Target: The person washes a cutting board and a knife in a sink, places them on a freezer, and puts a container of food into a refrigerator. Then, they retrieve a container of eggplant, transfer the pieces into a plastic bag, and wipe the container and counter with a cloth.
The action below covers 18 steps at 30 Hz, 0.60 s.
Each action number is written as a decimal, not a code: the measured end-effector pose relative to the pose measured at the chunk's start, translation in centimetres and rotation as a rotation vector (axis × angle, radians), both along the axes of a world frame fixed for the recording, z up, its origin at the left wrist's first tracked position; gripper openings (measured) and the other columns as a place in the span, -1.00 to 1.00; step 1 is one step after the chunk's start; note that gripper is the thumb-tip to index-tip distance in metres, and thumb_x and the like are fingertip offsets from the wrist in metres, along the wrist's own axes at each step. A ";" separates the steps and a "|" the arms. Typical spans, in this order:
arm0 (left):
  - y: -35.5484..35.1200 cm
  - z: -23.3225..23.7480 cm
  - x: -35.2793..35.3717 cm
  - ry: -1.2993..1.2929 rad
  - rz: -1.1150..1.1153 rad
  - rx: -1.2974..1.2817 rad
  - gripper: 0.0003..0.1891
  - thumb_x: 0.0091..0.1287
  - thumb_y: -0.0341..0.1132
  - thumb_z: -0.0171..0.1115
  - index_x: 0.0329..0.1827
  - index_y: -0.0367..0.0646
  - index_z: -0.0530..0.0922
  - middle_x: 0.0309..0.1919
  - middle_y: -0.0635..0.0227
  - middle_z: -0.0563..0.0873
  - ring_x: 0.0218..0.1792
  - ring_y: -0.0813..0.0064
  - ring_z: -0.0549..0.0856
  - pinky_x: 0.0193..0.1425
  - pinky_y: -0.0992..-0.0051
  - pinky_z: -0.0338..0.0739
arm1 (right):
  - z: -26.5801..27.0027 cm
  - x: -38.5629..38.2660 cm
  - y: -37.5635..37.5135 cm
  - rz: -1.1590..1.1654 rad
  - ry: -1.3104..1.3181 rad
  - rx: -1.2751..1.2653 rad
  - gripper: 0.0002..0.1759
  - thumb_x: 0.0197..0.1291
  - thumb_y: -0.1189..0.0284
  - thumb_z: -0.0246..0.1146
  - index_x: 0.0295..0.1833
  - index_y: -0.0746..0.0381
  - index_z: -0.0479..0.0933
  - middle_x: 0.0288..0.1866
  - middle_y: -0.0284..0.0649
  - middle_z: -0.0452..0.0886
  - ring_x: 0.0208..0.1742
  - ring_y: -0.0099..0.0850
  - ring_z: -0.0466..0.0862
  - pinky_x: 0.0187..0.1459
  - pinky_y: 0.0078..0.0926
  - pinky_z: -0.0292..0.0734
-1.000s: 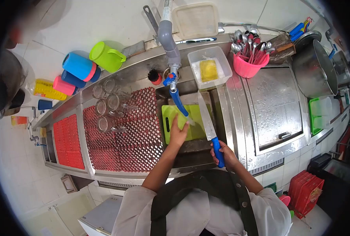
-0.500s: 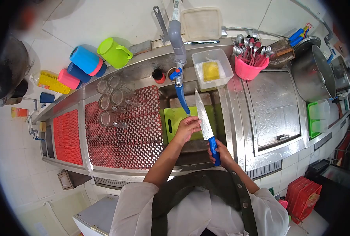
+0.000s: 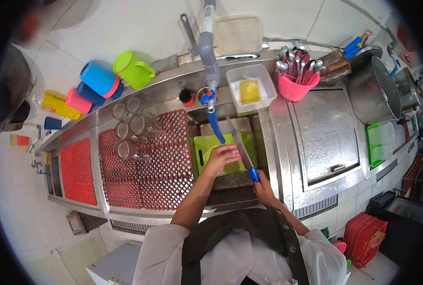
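A kitchen knife (image 3: 242, 148) with a blue handle points up and slightly left over the sink (image 3: 230, 180). My right hand (image 3: 264, 188) is wrapped round its handle, and the blade shows as a narrow strip. My left hand (image 3: 222, 159) lies just left of the blade, fingers stretched out together, fingertips close to the metal. Right above those fingers ends the blue hose of the tap (image 3: 215, 128). Below both hands, a green cutting board (image 3: 206, 145) with a black handle slot lies in the basin.
Glass mugs (image 3: 136, 124) stand on a red perforated mat (image 3: 149, 185) to the left. Behind the sink are a plastic tub (image 3: 270, 99) with a yellow sponge (image 3: 249, 91) and a pink basket (image 3: 297, 89) of cutlery. A large pot (image 3: 375, 90) stands at the right.
The knife has rolled from showing its broad side to nearly edge-on. My left fingers have straightened beside the blade, where they were bent at it before. The whole view has shifted slightly.
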State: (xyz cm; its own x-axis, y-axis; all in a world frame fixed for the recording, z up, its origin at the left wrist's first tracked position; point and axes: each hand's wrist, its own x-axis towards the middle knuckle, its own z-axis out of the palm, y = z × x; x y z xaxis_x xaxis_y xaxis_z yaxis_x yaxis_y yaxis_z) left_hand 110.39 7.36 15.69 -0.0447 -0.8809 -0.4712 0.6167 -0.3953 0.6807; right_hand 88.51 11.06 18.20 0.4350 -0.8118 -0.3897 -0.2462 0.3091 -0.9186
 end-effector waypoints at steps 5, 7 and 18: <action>-0.4 1.6 -0.6 -0.051 -0.074 -0.056 -0.67 0.19 -0.48 0.12 0.02 -0.42 0.42 -0.12 0.01 0.57 -0.12 0.22 0.62 0.06 0.29 0.52 | 0.9 -0.6 0.3 -0.076 0.118 -0.101 -0.62 0.08 0.52 -0.09 0.08 0.25 0.28 -0.44 -0.14 0.47 -0.44 -0.31 0.52 -0.34 -0.39 0.40; -0.5 1.4 -0.7 -0.012 -0.088 -0.069 -0.68 0.20 -0.47 0.11 0.01 -0.40 0.43 -0.14 0.04 0.58 -0.13 0.23 0.62 0.06 0.29 0.51 | 1.0 -2.0 0.2 -0.152 0.045 -0.090 -0.66 0.10 0.50 -0.02 0.04 0.24 0.29 -0.49 -0.18 0.44 -0.48 -0.44 0.45 -0.41 -0.48 0.35; -3.9 -11.9 2.0 -0.040 0.155 0.135 -0.67 0.28 -0.27 0.00 0.04 -0.24 0.40 -0.06 0.24 0.53 0.03 0.34 0.48 0.12 0.22 0.39 | 7.5 -10.8 -2.4 -0.101 0.226 -0.338 -0.64 0.12 0.38 0.17 0.04 0.22 0.34 -0.45 -0.11 0.49 -0.48 -0.36 0.50 -0.41 -0.45 0.39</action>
